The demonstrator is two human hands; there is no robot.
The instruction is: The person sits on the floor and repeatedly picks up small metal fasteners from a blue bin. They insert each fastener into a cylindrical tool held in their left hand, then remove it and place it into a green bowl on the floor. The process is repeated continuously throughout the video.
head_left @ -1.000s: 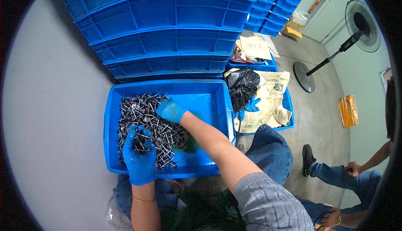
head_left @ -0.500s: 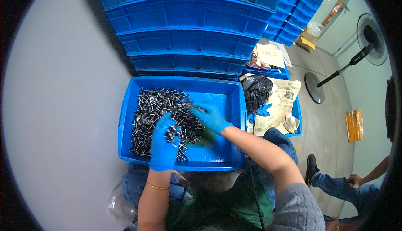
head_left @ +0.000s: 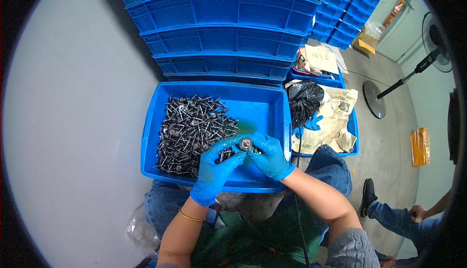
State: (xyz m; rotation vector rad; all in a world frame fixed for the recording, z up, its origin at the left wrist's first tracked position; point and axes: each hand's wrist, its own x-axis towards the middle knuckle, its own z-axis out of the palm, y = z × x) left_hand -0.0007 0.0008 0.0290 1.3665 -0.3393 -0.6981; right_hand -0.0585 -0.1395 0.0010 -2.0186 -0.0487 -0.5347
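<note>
A blue plastic bin (head_left: pixel 265 102) stands before me, its left side heaped with dark metal parts (head_left: pixel 192 132), thin pins or shafts, some with round ends. Over the bin's near right part, my two blue-gloved hands meet. My right hand (head_left: pixel 270 156) is closed, its fingertips pinching a round dark metal part (head_left: pixel 245 144) with a shiny centre, facing up. My left hand (head_left: pixel 216 168) is curled around several of the shafted parts (head_left: pixel 224 155), its fingertips against the round part too. How many lie in the left palm is hidden.
Stacked blue crates (head_left: pixel 228 39) rise behind the bin. To the right, another blue bin (head_left: pixel 356 136) holds brown paper and a black plastic bag (head_left: pixel 305 102). A standing fan (head_left: pixel 374 100) and a seated person's leg (head_left: pixel 394 217) are farther right; a pale wall (head_left: pixel 78 122) is at left.
My hands have come together over the bin's near right part. The left moved right, off the heap, with shafted parts in it; the right moved nearer me and now pinches a round part.
</note>
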